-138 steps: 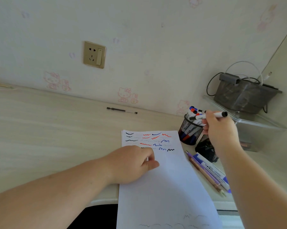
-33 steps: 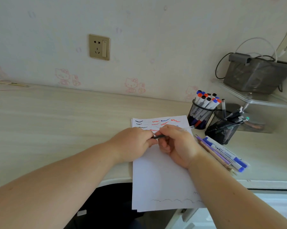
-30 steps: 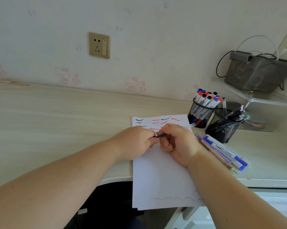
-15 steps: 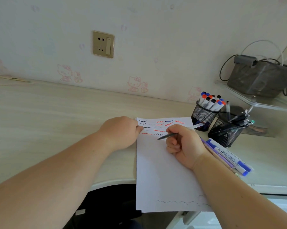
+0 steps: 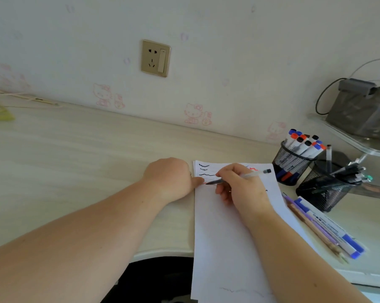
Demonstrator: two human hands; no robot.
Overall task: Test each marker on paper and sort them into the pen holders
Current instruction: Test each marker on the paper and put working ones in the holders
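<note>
My right hand grips a clear-barrelled pen with its dark tip down on the white paper, among black and red squiggles near the sheet's top left. My left hand is curled at the paper's left edge, its thumb touching the sheet; whether it holds anything is hidden. A black mesh holder at the right is full of capped white markers. Closer to me, a second mesh holder contains dark pens.
Two blue-capped markers and pencils lie on the desk right of the paper. A clear shelf with a grey box and cables is at the far right. A wall socket is above the desk. The desk's front edge curves under my arms.
My two hands, joined on the pen a second ago, have parted. The left hand moved to the paper's left edge. The right hand brought the pen tip down to the sheet.
</note>
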